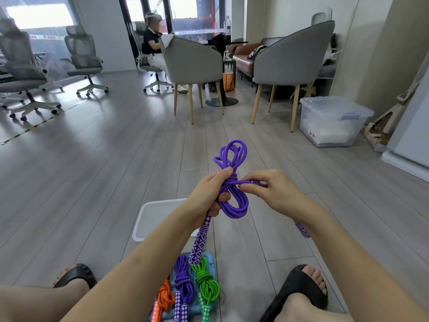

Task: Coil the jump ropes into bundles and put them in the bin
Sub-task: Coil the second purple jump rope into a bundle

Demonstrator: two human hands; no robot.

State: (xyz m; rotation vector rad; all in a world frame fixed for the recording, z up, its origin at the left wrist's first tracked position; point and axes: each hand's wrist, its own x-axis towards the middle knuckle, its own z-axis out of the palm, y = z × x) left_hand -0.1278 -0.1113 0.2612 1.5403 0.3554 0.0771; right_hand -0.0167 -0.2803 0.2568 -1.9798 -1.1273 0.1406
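Observation:
My left hand [210,196] grips a coiled purple jump rope [233,201] around its middle, loops sticking out above and below the fist. One purple-and-white patterned handle [200,240] hangs down from that hand. My right hand [267,188] pinches the rope's free end, wrapped across the bundle, just right of the coil. The second handle [303,230] peeks out below my right wrist. A white bin [145,225] sits on the floor under my left forearm. Three bundled ropes, orange [165,296], purple [182,282] and green [206,287], lie on a blue tray [212,257] between my feet.
My sandalled feet [299,291] flank the tray. Two grey armchairs [192,63] and a round table stand ahead. A clear lidded storage box [332,119] is at the right by the wall. Office chairs [83,59] and a seated person [151,45] are farther back.

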